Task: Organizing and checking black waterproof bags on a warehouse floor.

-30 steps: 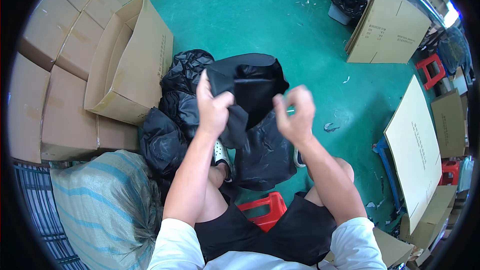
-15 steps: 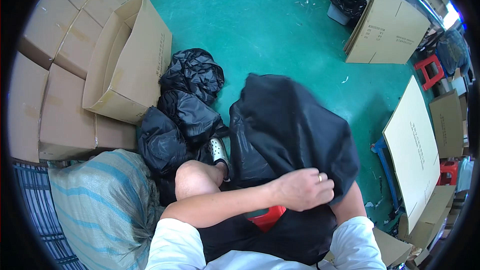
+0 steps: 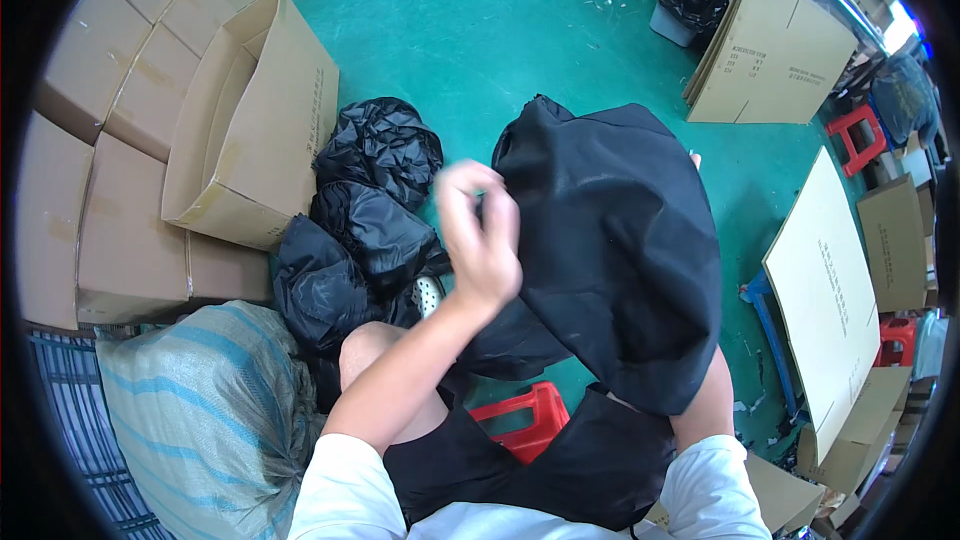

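A large black cloth (image 3: 620, 230), soft and creased like a bag or cover, hangs in front of me over my right forearm. My right hand (image 3: 695, 160) is mostly hidden by it; only fingertips show at the cloth's far right edge, so I cannot make out their grip. Raised beside the cloth's left edge is my left hand (image 3: 480, 240), slightly blurred, its fingers bent and the thumb apart from them. Nothing is visibly held in it. Left of my legs lie several bundled black pieces (image 3: 375, 225) of similar shiny material.
An open cardboard carton (image 3: 270, 130) stands by stacked boxes (image 3: 130, 210) at left. Near my left knee rests a striped woven sack (image 3: 200, 400). A red stool (image 3: 525, 425) shows between my legs. Flat cardboard (image 3: 820, 290) leans on a blue frame at right; more cardboard (image 3: 770, 50) stands farther off.
My left hand has moved from beside my right forearm up and left, away from it. The black cloth has been lifted farther out and rounded over my right arm, uncovering more of the red stool.
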Available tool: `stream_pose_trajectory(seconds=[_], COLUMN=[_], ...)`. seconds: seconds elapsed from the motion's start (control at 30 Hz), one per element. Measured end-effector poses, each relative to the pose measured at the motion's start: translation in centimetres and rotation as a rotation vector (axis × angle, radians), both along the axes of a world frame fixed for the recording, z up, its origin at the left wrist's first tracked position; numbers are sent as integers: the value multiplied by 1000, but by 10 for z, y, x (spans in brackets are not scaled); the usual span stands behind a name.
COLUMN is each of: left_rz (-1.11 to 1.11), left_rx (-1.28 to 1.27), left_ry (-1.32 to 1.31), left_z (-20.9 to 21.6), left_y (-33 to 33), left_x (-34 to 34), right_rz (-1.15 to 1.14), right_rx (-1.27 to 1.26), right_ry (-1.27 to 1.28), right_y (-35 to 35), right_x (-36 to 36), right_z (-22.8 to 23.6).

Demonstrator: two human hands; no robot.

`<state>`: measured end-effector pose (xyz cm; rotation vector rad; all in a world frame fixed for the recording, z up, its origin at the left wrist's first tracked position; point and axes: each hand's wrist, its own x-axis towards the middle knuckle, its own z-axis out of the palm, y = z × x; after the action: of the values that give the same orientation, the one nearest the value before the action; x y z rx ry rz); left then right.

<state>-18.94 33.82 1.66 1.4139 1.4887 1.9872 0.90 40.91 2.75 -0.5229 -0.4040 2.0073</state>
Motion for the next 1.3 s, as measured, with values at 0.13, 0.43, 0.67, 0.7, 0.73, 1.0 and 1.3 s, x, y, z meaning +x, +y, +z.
stream_pose_trajectory(seconds=[0.13, 0.43, 0.67, 0.7, 0.73, 1.0, 1.3], left_rz=[142, -910, -1170, -1201, -1203, -872, -686], left_rx=[-772, -1156, -329, -387, -385, -181, -347], left_ry=[-596, -1133, -1263, -1276, -1276, -836, -631], left_z=[-53, -53, -5, -3, -1, 14, 23], left_y=[46, 43, 33, 31, 31, 39, 34], left_x=[-32, -17, -110, -110, -107, -106, -136], right_rz=[191, 96, 74, 156, 239, 52, -143], right_rx=[4, 233, 119, 171, 223, 240, 174], right_ry=[335, -30, 111, -55, -222, -246, -149], right_y=[6, 27, 12, 16, 19, 27, 42], right_x=[6, 15, 12, 9, 7, -4, 15], right_z=[-14, -46, -12, -18, -21, -25, -33])
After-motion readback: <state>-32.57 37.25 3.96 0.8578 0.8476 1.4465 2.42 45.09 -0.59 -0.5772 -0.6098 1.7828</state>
